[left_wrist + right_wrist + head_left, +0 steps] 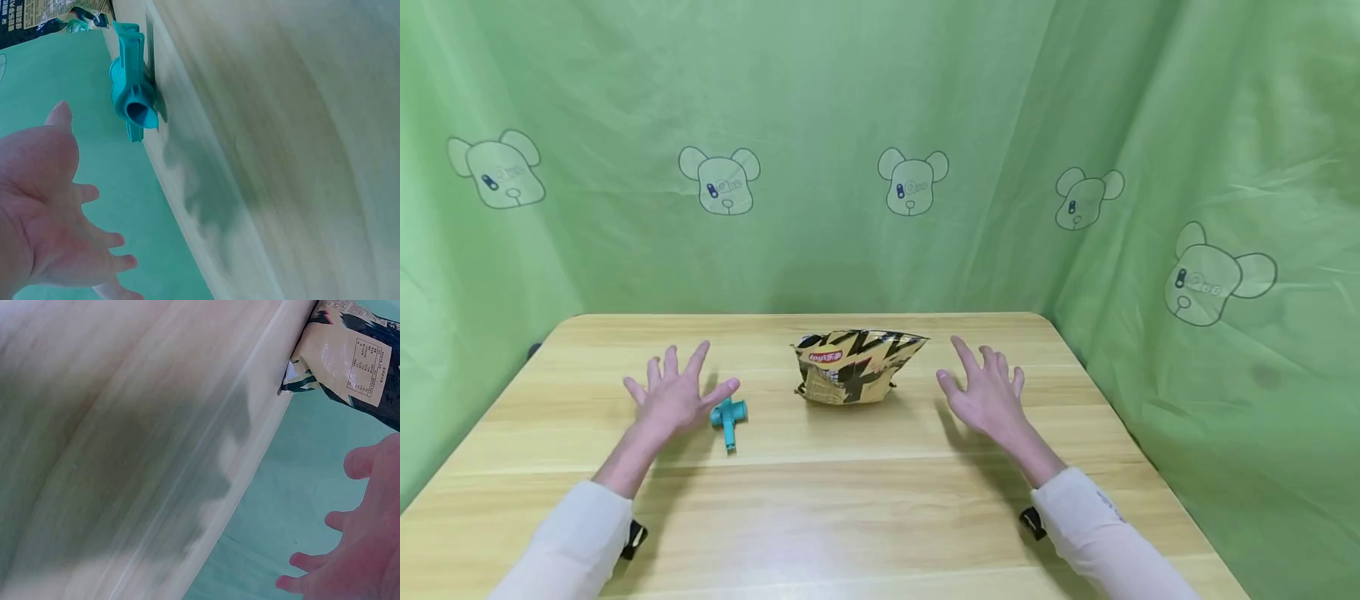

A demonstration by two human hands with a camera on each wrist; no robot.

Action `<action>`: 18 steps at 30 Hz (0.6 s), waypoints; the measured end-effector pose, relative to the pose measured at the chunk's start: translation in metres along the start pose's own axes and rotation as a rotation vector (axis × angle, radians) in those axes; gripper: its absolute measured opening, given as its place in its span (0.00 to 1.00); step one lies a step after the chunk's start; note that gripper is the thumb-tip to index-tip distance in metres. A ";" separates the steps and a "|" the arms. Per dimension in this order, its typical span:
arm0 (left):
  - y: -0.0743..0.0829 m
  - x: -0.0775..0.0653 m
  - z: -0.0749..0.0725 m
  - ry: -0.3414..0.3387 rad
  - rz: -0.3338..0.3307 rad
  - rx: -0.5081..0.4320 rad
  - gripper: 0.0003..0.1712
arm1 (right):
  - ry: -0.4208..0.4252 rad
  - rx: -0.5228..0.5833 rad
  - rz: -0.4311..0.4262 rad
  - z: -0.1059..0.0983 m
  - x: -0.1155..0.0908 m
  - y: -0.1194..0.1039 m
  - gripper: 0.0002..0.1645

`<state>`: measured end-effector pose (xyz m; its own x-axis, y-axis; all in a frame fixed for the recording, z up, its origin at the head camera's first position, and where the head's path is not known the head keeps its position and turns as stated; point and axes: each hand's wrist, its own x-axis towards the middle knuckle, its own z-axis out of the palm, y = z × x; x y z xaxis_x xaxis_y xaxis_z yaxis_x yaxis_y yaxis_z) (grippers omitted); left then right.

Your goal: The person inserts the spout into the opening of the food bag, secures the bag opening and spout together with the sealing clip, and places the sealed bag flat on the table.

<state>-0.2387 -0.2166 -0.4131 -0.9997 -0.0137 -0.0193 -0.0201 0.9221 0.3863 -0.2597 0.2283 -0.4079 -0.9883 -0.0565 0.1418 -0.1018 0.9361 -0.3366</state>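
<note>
A gold and black Lay's chip bag (850,371) stands on the wooden table, its wide top edge flaring to the right. To its left lies a small teal plastic clip-like piece (728,421) with a short round tube, seen closer in the left wrist view (132,81). My left hand (672,400) hovers over the table beside the teal piece, fingers spread, its thumb overlapping the piece's top in the head view. My right hand (988,396) is held right of the bag with fingers spread and nothing in it. Each hand casts a shadow on the tabletop.
The light wooden table (850,517) has rounded back corners. Behind it and along both sides hangs a green curtain (820,75) printed with bear-head outlines. A dark band (634,540) shows under the left sleeve and another (1032,523) under the right.
</note>
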 end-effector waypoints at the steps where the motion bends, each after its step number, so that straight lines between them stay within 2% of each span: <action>1: 0.000 0.000 0.001 -0.002 0.002 0.001 0.58 | -0.001 0.001 0.000 0.000 0.000 0.000 0.42; 5: 0.002 0.001 0.008 -0.029 0.015 -0.038 0.57 | -0.004 0.004 -0.002 0.001 -0.001 0.001 0.42; 11: 0.007 0.001 0.016 -0.040 0.059 -0.149 0.56 | -0.005 0.005 -0.003 0.003 -0.002 0.001 0.42; 15: 0.011 0.001 0.020 -0.052 0.087 -0.261 0.57 | -0.008 0.007 -0.005 0.004 -0.002 0.001 0.42; 18: 0.012 0.001 0.022 -0.081 0.069 -0.359 0.58 | -0.008 0.018 -0.011 0.004 -0.003 0.000 0.42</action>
<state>-0.2396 -0.1965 -0.4288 -0.9949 0.0875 -0.0498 0.0294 0.7256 0.6875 -0.2574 0.2269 -0.4124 -0.9880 -0.0691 0.1384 -0.1142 0.9291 -0.3518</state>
